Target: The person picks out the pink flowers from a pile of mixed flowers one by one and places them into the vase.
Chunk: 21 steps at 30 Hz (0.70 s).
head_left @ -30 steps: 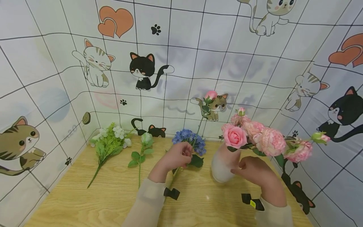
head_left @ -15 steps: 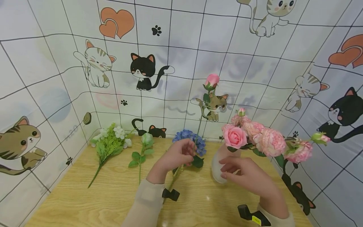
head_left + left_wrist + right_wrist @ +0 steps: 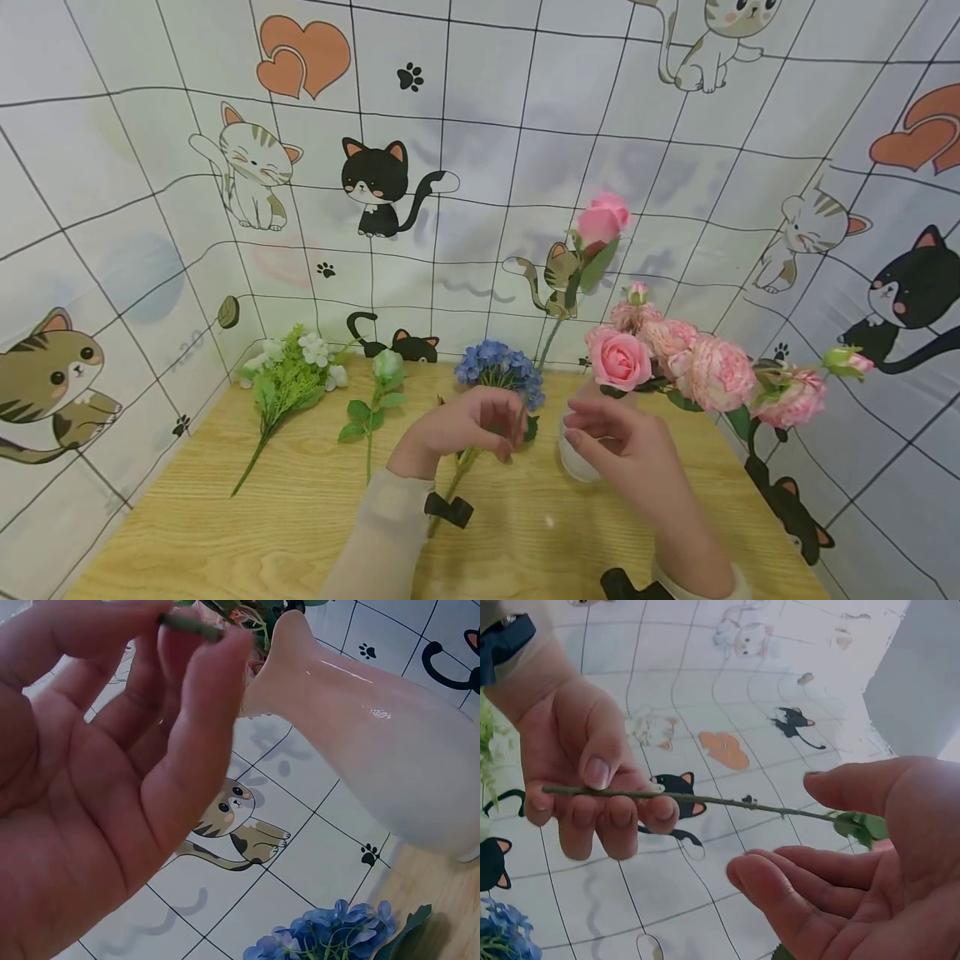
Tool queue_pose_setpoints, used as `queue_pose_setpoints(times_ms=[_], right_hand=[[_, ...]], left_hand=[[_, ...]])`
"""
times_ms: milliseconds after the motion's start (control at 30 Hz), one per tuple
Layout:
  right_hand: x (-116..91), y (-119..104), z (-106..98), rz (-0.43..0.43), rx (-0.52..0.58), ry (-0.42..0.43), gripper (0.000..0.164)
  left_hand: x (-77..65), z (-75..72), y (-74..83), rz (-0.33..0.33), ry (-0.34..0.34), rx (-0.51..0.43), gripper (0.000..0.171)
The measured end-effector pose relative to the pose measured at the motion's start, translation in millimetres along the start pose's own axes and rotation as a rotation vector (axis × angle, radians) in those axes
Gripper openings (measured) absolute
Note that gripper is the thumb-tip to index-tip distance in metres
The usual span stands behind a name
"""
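My left hand [image 3: 468,429] pinches the lower stem of a pink rose [image 3: 603,218] between thumb and fingers. The bloom stands high against the backdrop, tilted a little right. In the right wrist view the thin green stem [image 3: 727,801] lies across the left hand's fingers. My right hand [image 3: 626,446] is just to the right, thumb and fingers spread apart around the upper stem without closing on it. Behind the right hand stands a pink-and-white vase [image 3: 375,727], partly hidden in the head view. Several pink roses and peonies [image 3: 720,373] lean rightward out of it.
A blue hydrangea [image 3: 498,367] lies on the wooden table [image 3: 247,550] behind the left hand. Further left are a pale green rose [image 3: 388,368] and a white-and-green flower bunch [image 3: 288,371]. A cat-print cloth backdrop [image 3: 480,150] encloses the table.
The held rose rises, then its bloom swings right and looks larger. My right hand leaves the vase side and moves left toward the rose stem, its fingers spreading.
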State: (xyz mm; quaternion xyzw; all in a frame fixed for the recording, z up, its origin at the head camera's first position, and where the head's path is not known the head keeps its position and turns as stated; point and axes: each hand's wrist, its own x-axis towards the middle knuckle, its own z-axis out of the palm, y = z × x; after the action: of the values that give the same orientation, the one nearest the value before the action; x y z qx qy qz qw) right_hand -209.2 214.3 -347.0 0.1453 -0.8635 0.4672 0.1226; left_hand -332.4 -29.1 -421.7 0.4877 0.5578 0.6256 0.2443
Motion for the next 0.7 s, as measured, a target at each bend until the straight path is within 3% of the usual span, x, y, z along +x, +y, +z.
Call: queue_pose_setpoints(times_ms=[167,433,700], right_hand=[[-4,-4,10,-0.027,0.1,0.1,0.031],[-5,-5,19,-0.125,0.305,0.23,0.032],[-4,-4,19,-0.206,0.467,0.295,0.021]], left_hand=[[2.7,1.8,-3.5,-0.012,-0.12,0.026,0.016],[5.2,4.6,-5.9,-0.016,-0.143,0.098,0.013],[9.9,7.0,-6.9,-0.058,-0.224,0.126,0.01]])
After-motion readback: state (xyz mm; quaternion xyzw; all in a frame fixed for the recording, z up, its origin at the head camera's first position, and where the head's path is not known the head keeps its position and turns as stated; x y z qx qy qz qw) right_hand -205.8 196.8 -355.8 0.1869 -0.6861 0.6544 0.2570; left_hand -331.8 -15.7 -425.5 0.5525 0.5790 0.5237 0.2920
